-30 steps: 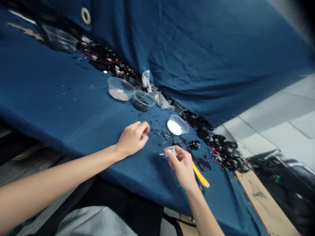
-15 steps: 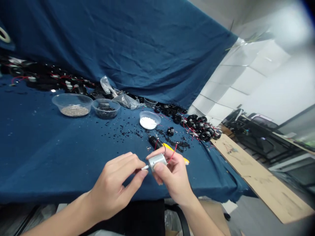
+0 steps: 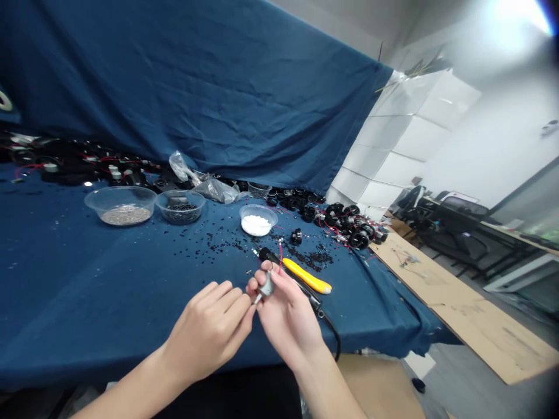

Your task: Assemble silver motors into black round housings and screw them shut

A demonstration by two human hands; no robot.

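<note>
My right hand is shut on a small silver DC motor, with a thin red wire rising from it. My left hand sits just beside it, fingertips reaching the motor's shaft end. Whether those fingers pinch anything is hidden. Behind my right hand, a black corded tool lies across the blue cloth, possibly a soldering iron. A yellow-handled utility knife rests just beyond it.
Transparent bowls hold tan granules, dark small parts and white granules. Black bits are scattered over the blue cloth. Black round parts with red wires line the back. Cardboard lies to the right.
The view has swung left and settled since a second ago. My hands have come closer together, and the motor has turned so its shaft end points down toward my left fingers.
</note>
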